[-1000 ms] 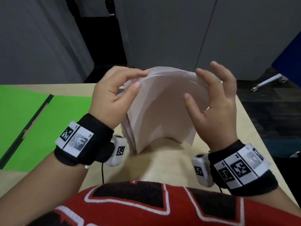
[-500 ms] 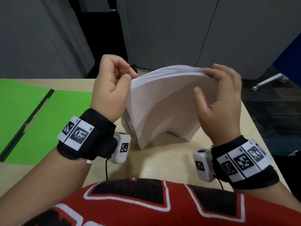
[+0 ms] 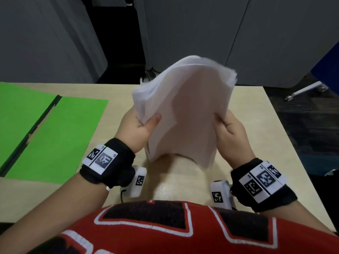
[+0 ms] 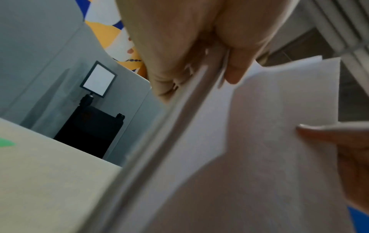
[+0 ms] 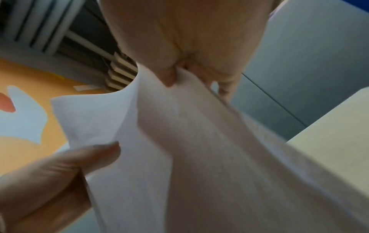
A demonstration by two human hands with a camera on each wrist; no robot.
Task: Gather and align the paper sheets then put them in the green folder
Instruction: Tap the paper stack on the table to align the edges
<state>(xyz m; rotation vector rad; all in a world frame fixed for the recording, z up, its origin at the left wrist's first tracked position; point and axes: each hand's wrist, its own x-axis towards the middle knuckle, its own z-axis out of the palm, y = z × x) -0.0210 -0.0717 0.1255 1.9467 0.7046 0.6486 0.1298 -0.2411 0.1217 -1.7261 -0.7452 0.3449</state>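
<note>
Grey cabinet panels behind, light wood desk [image 3: 256, 125] up front, with the green folder [image 3: 55, 134] lying open flat on its left side. Both hands have the paper sheets [image 3: 183, 116] stood up on end in the middle of the desk: left hand [image 3: 135, 131] pinches the stack's left edge, thumb in front, and right hand [image 3: 231, 136] pinches the right edge the same way. The stack bows toward the person and its edges look uneven, top a bit blurry.

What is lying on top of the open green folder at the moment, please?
Nothing visible lies on the green folder. The paper sheets are beside it, gripped by the left hand and right hand. Its left part is out of frame.
</note>
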